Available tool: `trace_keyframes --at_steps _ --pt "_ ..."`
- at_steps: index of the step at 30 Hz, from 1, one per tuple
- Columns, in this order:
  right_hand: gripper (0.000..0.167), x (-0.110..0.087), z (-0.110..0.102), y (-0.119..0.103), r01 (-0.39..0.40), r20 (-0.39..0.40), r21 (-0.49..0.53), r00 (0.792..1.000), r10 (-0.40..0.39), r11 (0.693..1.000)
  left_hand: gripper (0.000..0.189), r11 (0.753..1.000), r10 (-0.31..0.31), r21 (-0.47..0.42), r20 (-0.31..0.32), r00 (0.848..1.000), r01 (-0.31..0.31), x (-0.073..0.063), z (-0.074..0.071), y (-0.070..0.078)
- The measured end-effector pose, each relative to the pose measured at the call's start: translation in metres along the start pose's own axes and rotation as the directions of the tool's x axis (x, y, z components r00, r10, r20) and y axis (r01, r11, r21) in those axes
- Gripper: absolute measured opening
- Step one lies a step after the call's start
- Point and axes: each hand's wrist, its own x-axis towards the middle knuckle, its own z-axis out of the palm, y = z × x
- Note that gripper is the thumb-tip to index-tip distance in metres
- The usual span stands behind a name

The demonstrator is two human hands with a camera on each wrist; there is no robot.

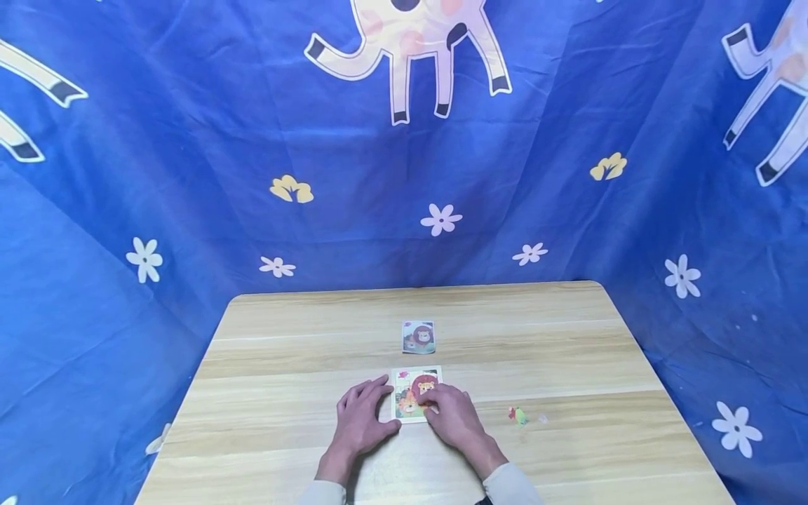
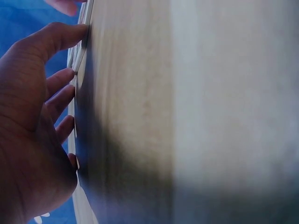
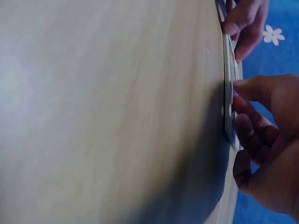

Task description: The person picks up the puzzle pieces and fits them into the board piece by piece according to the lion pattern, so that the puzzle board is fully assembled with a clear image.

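A picture board (image 1: 404,414) with a white border lies on the table; it shows a lion, a smaller orange animal and a pink shape. My left hand (image 1: 361,415) rests at its left side, fingers spread and relaxed, the thumb at its lower left corner. My right hand (image 1: 453,415) reaches over the right side. Its thumb and index fingertip are close together on the picture, below the lion's face. In the right wrist view the other fingers (image 3: 250,133) are curled. Whether a small piece is between the fingertips cannot be made out.
Behind the board lies a smaller card (image 1: 419,337) with a similar lion picture. Right of my right hand are a small red and green piece (image 1: 519,415) and a pale scrap (image 1: 543,419). A blue patterned cloth (image 1: 379,231) hangs around the wooden table (image 1: 265,393).
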Motion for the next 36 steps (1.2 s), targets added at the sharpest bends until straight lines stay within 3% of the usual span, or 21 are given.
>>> trace_keyframes --at_steps 11,18,31,36 --pt "0.022 -0.021 -0.019 0.031 -0.077 -0.104 0.099 0.991 0.087 0.992 0.065 1.0 -0.011 -0.01 0.001 1.0 0.011 -0.001 0.002 -0.001" --pt "0.024 -0.035 -0.025 0.042 -0.161 -0.095 0.093 0.981 0.17 0.983 0.064 1.0 -0.002 0.001 -0.003 1.0 0.002 0.0 0.002 0.001" --pt "0.028 -0.064 -0.042 0.066 -0.33 -0.132 0.062 0.933 0.335 0.942 0.065 1.0 -0.019 -0.016 0.016 1.0 0.019 -0.002 0.003 0.002" --pt "0.029 -0.072 -0.049 0.074 -0.351 -0.156 0.03 0.923 0.351 0.936 0.066 1.0 -0.021 -0.021 0.008 1.0 0.021 -0.001 0.003 0.002"
